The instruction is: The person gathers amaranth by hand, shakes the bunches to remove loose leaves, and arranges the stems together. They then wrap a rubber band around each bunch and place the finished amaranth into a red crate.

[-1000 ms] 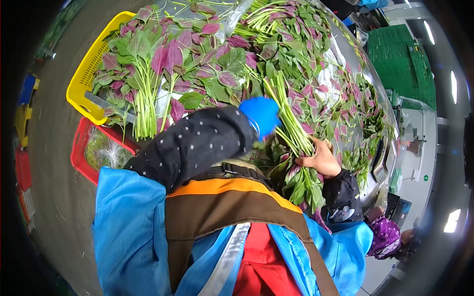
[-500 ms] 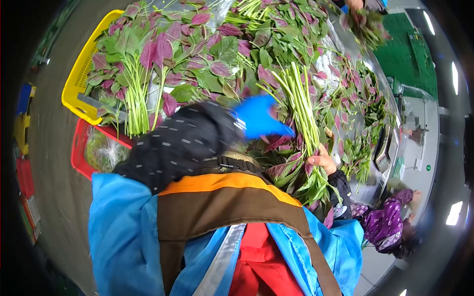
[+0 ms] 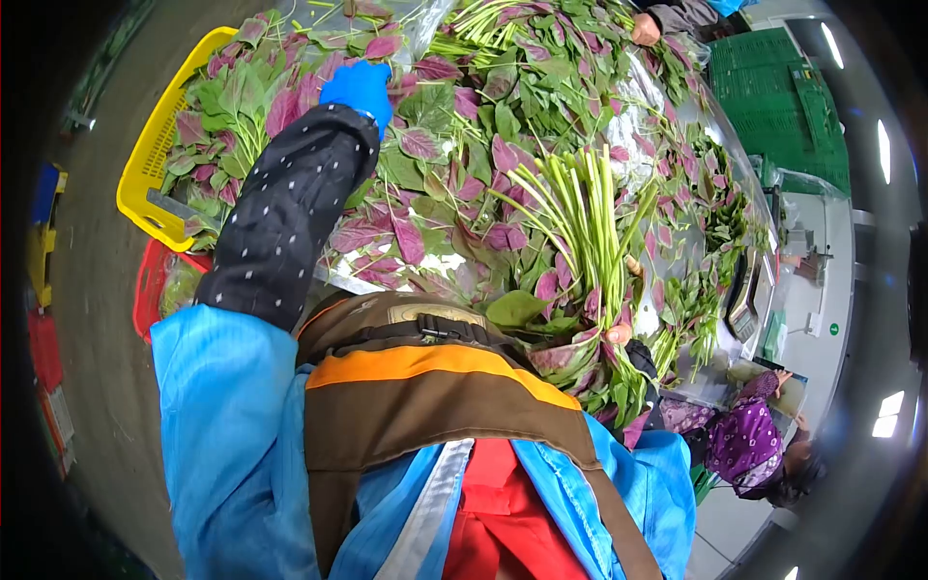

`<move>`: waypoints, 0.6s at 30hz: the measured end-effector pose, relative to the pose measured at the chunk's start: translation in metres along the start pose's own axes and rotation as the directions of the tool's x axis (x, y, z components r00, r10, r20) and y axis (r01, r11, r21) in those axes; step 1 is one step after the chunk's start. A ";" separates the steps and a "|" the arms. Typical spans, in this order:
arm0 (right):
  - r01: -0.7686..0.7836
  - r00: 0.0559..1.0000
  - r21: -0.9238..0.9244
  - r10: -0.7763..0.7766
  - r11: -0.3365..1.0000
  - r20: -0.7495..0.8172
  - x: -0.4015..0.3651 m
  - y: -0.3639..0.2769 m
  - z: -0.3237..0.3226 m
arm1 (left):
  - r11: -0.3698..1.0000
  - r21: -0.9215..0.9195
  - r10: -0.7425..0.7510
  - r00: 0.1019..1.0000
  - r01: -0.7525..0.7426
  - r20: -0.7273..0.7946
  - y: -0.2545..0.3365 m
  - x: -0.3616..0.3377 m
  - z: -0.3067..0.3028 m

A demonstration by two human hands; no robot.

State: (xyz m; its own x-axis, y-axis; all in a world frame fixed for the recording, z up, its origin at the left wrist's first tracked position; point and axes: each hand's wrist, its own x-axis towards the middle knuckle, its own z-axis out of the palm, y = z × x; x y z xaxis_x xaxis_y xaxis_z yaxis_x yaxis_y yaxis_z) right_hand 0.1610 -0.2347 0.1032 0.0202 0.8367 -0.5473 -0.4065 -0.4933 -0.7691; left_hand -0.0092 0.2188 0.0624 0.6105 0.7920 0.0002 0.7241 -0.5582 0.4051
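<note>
My right hand (image 3: pixel 620 333), with bare fingertips showing, is closed around a bunch of leafy amaranth (image 3: pixel 592 222) near my waist on the right. Its pale green stems point up and away from me, and its leaves hang down past my hand. My left hand (image 3: pixel 356 92), in a blue glove, is stretched out to the far left over loose purple-and-green amaranth leaves (image 3: pixel 419 143). Its fingers point down among the leaves and are mostly hidden, so whether they grip anything does not show.
A yellow crate (image 3: pixel 145 179) and a red crate (image 3: pixel 147 290) stand at the left. Green crates (image 3: pixel 773 101) are stacked at the far right. Another person's hand (image 3: pixel 646 30) is over the leaves at the top. A person in purple (image 3: pixel 749 440) is at lower right.
My left hand has moved from beside the held bunch to the far left, over the loose leaves. My right hand still holds the amaranth bunch, its stems now fanned out more.
</note>
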 end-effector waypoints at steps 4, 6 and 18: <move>0.005 0.995 -0.006 -0.004 1.000 0.099 0.002 0.004 -0.004 | 0.961 0.174 0.264 0.895 -0.214 -0.359 0.041 -0.036 -0.020; 0.003 0.991 -0.016 -0.001 1.000 0.137 0.003 0.002 -0.005 | 0.922 -0.011 0.331 0.804 -0.387 -0.494 0.075 -0.058 -0.049; 0.004 0.956 -0.037 0.007 0.999 0.292 0.011 0.008 -0.012 | 0.825 -0.518 0.506 0.706 -0.228 0.495 0.141 -0.089 -0.043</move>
State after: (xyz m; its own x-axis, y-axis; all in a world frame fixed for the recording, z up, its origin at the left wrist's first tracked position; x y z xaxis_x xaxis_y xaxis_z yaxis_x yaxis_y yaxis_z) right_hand 0.1692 -0.2327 0.0867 -0.2498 0.8664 -0.4324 -0.3722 -0.4981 -0.7831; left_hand 0.0241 0.0802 0.1591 0.9565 0.1544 -0.2476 0.2918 -0.5126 0.8075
